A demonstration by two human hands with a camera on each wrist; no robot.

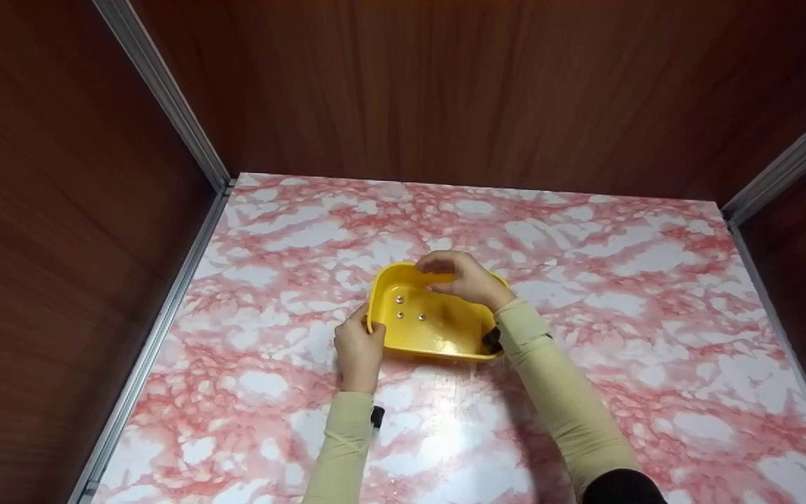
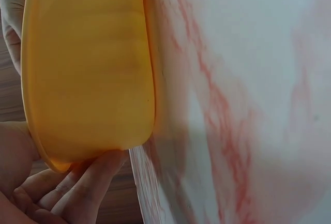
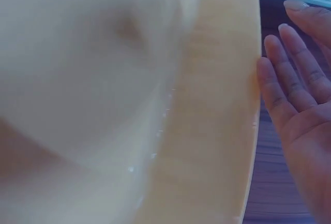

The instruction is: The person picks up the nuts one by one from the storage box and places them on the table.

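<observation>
A yellow plastic bin (image 1: 438,339) with rounded corners lies in the middle of the tabletop. Three small shiny metal pieces (image 1: 400,299) are on its floor, toward the left end. My left hand (image 1: 361,350) grips the bin's left end near the front corner, thumb over the rim. In the left wrist view its fingers (image 2: 88,185) press under the outer wall. Over the back right part of the bin hovers my right hand (image 1: 469,280), holding nothing. The right wrist view shows its fingers (image 3: 295,79) loosely extended, little finger right at the rim.
The bin stands on a red and white marbled tabletop (image 1: 263,385). Dark wooden panels (image 1: 403,91) enclose it at the back and both sides. Grey metal strips (image 1: 172,98) run along the panel corners. My right forearm (image 1: 564,399) covers the bin's right end.
</observation>
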